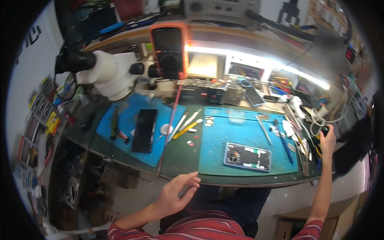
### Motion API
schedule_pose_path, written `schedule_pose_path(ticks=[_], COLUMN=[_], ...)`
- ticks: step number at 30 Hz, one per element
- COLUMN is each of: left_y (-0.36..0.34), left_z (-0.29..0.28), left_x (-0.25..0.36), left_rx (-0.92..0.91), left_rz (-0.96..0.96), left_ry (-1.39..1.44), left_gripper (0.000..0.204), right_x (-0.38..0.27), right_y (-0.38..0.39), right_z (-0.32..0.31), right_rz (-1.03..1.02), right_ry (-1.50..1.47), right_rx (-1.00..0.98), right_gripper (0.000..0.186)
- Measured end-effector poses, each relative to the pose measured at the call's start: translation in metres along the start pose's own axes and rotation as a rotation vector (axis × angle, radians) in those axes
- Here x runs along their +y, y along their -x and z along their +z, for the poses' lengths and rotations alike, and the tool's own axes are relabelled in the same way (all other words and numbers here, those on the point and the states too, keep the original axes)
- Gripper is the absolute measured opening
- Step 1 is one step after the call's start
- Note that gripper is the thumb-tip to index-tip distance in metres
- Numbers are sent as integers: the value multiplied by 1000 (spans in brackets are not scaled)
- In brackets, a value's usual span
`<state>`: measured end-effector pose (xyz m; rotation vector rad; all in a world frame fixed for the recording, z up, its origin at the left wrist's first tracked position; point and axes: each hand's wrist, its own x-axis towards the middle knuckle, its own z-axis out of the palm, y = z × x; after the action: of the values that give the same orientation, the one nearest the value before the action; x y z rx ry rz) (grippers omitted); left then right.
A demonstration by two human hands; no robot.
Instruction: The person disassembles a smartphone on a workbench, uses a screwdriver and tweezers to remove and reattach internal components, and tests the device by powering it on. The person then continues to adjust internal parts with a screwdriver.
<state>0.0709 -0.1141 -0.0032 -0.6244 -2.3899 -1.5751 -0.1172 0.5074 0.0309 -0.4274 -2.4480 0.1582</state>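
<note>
My left hand (181, 191) hovers at the bench's front edge, holding nothing, its fingers loosely bent and the thumb apart. At the right end of the bench, my right hand (328, 141) is closed around a small black object (325, 130), mostly hidden by the fingers. A smartphone with its back cover off (248, 157) lies on the blue work mat (224, 132), inner parts showing. Neither hand touches it. Close to my right hand are tweezers and thin tools (302, 150) in a loose row, and a pale looped cable (320, 118).
A second blue mat (160, 148) on the left bears a dark phone (144, 131). Behind it stand a white microscope (110, 74) and an orange-framed multimeter (168, 50). Yellow tweezers (187, 129) lie between the mats. A blue-handled tool (283, 140) rests at the right mat's edge.
</note>
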Motion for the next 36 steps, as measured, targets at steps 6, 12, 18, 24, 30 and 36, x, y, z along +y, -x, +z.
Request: schedule_pose_path(ticks=[6, 12, 18, 24, 30, 36], left_y=[8, 33, 28, -60, -29, 89], left_z=[-51, -143, -223, -251, -318, -278], left_x=[-24, -87, -115, -134, -175, -127], left_rx=[440, 879, 913, 411, 310, 877], left_rz=[22, -203, -455, -749, -745, -589], left_ry=[-471, -619, -709, -919, -764, -371], left_gripper=[39, 44, 50, 78, 59, 44], right_x=[59, 92, 107, 94, -68, -129], right_y=[-35, -37, 15, 63, 105, 171], right_z=[93, 100, 47, -8, -81, -95], right_rz=[-71, -113, -40, 13, 20, -145], right_ry=[-113, -109, -286, -358, -391, -547], right_rx=[-68, -83, -18, -3, 74, -13], right_gripper=[50, 63, 46, 45, 40, 34])
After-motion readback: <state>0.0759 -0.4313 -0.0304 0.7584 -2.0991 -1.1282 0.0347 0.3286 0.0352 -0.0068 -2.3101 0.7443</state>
